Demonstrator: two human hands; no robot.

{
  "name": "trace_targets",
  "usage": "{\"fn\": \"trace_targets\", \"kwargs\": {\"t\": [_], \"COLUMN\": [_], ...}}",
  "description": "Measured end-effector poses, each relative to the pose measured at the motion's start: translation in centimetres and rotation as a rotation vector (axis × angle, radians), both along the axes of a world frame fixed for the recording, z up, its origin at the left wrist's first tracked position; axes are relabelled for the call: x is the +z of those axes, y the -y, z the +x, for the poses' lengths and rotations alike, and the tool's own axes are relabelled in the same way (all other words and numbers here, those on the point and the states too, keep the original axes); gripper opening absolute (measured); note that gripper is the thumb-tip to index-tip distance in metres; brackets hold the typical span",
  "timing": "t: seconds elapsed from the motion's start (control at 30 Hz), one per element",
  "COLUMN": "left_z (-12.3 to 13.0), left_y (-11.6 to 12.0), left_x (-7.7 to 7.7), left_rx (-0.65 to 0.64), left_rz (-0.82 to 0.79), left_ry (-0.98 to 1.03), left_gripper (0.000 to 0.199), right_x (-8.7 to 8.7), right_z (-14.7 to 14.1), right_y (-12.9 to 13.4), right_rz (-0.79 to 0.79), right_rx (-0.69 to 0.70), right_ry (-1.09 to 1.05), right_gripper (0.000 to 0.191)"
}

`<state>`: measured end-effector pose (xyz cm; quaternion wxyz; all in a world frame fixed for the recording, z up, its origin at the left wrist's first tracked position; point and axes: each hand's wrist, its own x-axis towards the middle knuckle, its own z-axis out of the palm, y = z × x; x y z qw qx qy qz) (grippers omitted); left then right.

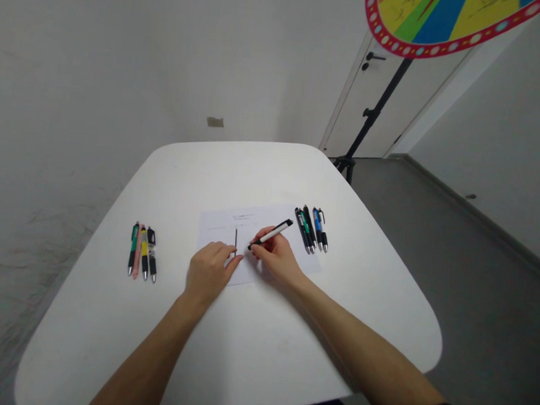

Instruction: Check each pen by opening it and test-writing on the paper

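A white pen with black ends [275, 231] is held slantwise in my right hand [275, 253], its dark tip pointing down and left over the paper. My left hand [210, 270] rests on the paper's left part, thumb and fingers closed around the lower end of a thin dark refill [236, 235], which lies upright in the view. Beneath both hands is a white printed sheet [215, 222] on the white table [253, 180]. The pen and the refill are apart from each other.
Several pens [144, 252] lie side by side at the left. More pens, black-green [305, 229] and blue-white [319, 229], lie just right of the sheet. Beyond the table stand a colourful wheel [440, 20] on a black stand [378, 111] and a door [372, 129].
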<state>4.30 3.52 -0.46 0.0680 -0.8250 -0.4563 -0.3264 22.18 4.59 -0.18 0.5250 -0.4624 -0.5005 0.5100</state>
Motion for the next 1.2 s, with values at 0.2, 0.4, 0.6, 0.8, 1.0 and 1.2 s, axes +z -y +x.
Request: {"fn": "trace_targets", "kwargs": {"t": [0.2, 0.4, 0.6, 0.8, 1.0, 1.2], "left_z": [0.02, -0.02, 0.09, 0.57, 0.71, 0.53], "left_y": [-0.05, -0.15, -0.03, 0.01, -0.06, -0.06], "left_x": [-0.09, -0.26, 0.20, 0.35, 0.36, 0.37], "left_rx": [0.002, 0.027, -0.031, -0.194, -0.159, -0.056], "left_rz": [-0.032, -0.062, -0.051, -0.131, -0.142, -0.070], "left_ry": [-0.094, -0.120, -0.099, -0.218, -0.256, 0.006], "left_gripper": [0.009, 0.007, 0.007, 0.013, 0.023, 0.024], "right_x": [-0.16, -0.07, -0.03, 0.14, -0.08, 0.44], "right_z": [0.33, 0.19, 0.51, 0.99, 0.84, 0.59], "right_y": [0.01, 0.07, -0.41, -0.70, -0.72, -0.51], "right_rz": [0.079, 0.100, 0.054, -0.003, 0.007, -0.071], "right_rx": [0.002, -0.004, -0.099, -0.128, -0.134, -0.060], "right_ry": [0.212, 0.217, 0.091, 0.003, -0.006, -0.155], "right_gripper": [0.010, 0.009, 0.006, 0.020, 0.012, 0.021]}}
